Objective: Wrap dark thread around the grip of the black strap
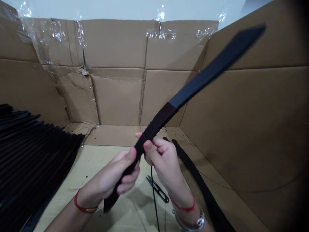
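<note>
Head view: curved black strip [202, 80] raised mid-scene. Your left hand [111, 175] clamps it, thumb atop, fingers curled; right hand [166, 161] pinches it by the coils [150, 129]. Even cord [154, 196] tension should seat them.

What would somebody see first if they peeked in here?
Probably the long, dark, bent strip, held by the left hand and right hand and slanting up to the top right. Next, the big pile of dark strips at the left edge, then the bright red bands on both wrists.
</note>
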Demonstrator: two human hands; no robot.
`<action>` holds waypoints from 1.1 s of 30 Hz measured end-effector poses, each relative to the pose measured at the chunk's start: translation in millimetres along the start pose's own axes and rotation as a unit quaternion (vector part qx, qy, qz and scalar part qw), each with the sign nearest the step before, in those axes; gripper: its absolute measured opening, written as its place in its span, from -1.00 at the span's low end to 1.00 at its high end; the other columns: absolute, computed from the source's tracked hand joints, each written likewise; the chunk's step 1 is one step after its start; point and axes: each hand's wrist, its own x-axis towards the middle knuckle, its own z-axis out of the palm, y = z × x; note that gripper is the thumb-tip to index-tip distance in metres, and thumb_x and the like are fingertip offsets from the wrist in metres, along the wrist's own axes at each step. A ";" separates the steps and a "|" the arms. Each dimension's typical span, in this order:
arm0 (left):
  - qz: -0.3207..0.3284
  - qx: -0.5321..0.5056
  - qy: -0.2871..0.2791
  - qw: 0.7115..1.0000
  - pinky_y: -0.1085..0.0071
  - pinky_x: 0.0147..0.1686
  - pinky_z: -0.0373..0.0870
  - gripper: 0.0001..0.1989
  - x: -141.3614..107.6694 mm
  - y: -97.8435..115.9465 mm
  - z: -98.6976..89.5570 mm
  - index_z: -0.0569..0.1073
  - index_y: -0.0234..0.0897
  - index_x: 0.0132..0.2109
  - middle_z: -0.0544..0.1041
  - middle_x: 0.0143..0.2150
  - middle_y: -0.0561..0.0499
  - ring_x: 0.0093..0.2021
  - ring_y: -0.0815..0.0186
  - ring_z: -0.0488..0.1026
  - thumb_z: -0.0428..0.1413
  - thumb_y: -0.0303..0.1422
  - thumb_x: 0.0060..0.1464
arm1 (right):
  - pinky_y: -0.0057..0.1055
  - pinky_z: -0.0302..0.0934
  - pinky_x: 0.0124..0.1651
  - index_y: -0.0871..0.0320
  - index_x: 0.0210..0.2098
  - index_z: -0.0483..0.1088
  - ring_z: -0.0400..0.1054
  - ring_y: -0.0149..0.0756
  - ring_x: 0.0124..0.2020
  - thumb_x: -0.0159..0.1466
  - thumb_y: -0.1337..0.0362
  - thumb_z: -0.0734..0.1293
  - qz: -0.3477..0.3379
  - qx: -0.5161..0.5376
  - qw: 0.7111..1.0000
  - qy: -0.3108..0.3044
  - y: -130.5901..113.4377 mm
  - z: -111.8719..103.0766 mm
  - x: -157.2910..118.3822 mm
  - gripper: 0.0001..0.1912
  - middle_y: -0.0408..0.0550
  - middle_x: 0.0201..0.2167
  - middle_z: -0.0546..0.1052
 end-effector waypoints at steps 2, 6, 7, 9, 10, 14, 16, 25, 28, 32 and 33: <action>-0.036 -0.035 -0.102 0.994 0.56 -0.79 -0.13 -0.38 1.2 -4.5 2.6 0.23 -0.23 -0.37 0.07 -0.74 0.25 -0.80 0.53 -0.08 -0.27 0.26 0.05 | -0.53 -0.04 -0.69 0.18 -0.38 0.46 0.04 -0.48 -0.72 0.12 0.01 0.45 0.040 0.045 0.997 -0.044 -2.3 1.3 -1.8 -0.66 -0.26 -0.72 0.20; 0.149 0.136 0.177 0.963 0.60 -0.61 0.06 -0.57 0.0 -9.4 11.6 0.29 -0.28 -0.32 0.29 -0.58 0.14 -0.61 0.53 0.17 0.01 0.05 0.12 | -0.49 0.20 -0.58 0.19 -0.41 0.49 0.29 -0.38 -0.59 0.14 0.18 0.46 -0.024 -0.009 0.995 0.095 -9.4 2.9 -5.7 -0.81 -0.08 -0.56 0.49; 0.151 0.148 0.185 0.960 0.60 -0.62 0.05 -0.59 -1.7 -8.5 12.0 0.30 -0.28 -0.33 0.27 -0.59 0.15 -0.62 0.54 0.15 0.02 0.02 0.13 | -0.49 0.21 -0.56 0.19 -0.42 0.50 0.31 -0.38 -0.58 0.15 0.20 0.45 -0.029 -0.020 0.995 0.090 -11.3 2.2 -6.0 -0.83 -0.07 -0.55 0.51; 0.077 0.099 0.079 0.989 0.60 -0.68 0.01 -0.56 -5.3 -4.7 7.9 0.29 -0.27 -0.35 0.19 -0.65 0.18 -0.69 0.55 0.07 -0.07 0.05 0.16 | -0.51 0.20 -0.56 0.20 -0.47 0.49 0.31 -0.40 -0.57 0.18 0.21 0.43 -0.017 -0.019 0.999 0.029 -14.0 -0.2 -5.4 -0.81 -0.07 -0.55 0.50; 0.040 0.063 0.019 0.997 0.60 -0.70 0.00 -0.52 -6.4 -2.4 3.8 0.29 -0.28 -0.35 0.17 -0.67 0.19 -0.72 0.55 0.04 -0.12 0.07 0.17 | -0.51 0.19 -0.56 0.21 -0.50 0.47 0.31 -0.41 -0.58 0.19 0.20 0.41 -0.009 -0.013 1.000 0.001 -14.5 -1.4 -4.7 -0.78 -0.08 -0.56 0.49; 0.014 0.006 -0.027 1.000 0.62 -0.77 -0.10 -0.46 -3.5 2.2 -11.9 0.27 -0.28 -0.42 0.09 -0.74 0.24 -0.78 0.58 -0.07 -0.15 0.14 0.13 | -0.50 0.18 -0.61 0.21 -0.43 0.46 0.32 -0.40 -0.63 0.18 0.11 0.42 0.032 0.050 0.997 -0.047 -9.3 -0.7 -2.6 -0.74 -0.14 -0.64 0.41; -0.007 -0.027 -0.075 0.997 0.59 -0.81 -0.15 -0.41 -1.1 0.8 -11.9 0.24 -0.25 -0.46 0.02 -0.77 0.26 -0.82 0.56 -0.10 -0.21 0.20 0.10 | -0.50 0.17 -0.64 0.24 -0.25 0.50 0.29 -0.41 -0.68 0.16 0.07 0.43 0.076 0.093 0.989 -0.080 -4.9 1.9 -2.7 -0.66 -0.18 -0.66 0.37; 0.059 0.084 0.041 0.994 0.55 -0.67 -0.06 -0.43 -3.7 -0.7 1.4 0.25 -0.24 -0.37 0.07 -0.62 0.19 -0.65 0.51 -0.06 -0.18 0.22 0.07 | -0.56 -0.14 -0.70 0.22 -0.48 0.48 -0.05 -0.55 -0.73 0.11 0.09 0.47 0.020 0.053 0.998 -0.020 3.6 0.4 1.9 -0.70 -0.28 -0.74 0.17; 0.055 0.069 0.038 0.995 0.57 -0.63 0.05 -0.43 -1.0 1.5 -0.5 0.26 -0.26 -0.37 0.14 -0.60 0.17 -0.62 0.51 0.05 -0.18 0.20 0.08 | -0.54 -0.10 -0.67 0.22 -0.64 0.34 0.03 -0.54 -0.71 0.19 0.17 0.43 -0.038 0.002 0.998 0.042 0.6 0.9 1.7 -0.63 -0.23 -0.74 0.23; 0.084 0.061 0.124 0.987 0.61 -0.67 0.07 -0.53 -2.0 1.8 2.6 0.26 -0.26 -0.38 0.20 -0.61 0.17 -0.65 0.53 0.08 -0.07 0.10 0.13 | -0.53 0.05 -0.61 0.20 -0.46 0.48 0.16 -0.48 -0.68 0.14 0.16 0.47 0.022 0.068 0.997 -0.043 -4.1 0.6 0.9 -0.77 -0.26 -0.73 0.23; 0.023 0.008 0.044 0.999 0.58 -0.74 0.02 -0.49 -2.8 1.4 3.7 0.25 -0.24 -0.37 0.13 -0.66 0.21 -0.71 0.53 -0.01 -0.13 0.14 0.13 | -0.53 0.08 -0.60 0.20 -0.40 0.51 0.20 -0.45 -0.66 0.10 0.13 0.49 0.045 0.079 0.993 -0.076 -4.6 -0.1 0.8 -0.75 -0.25 -0.73 0.24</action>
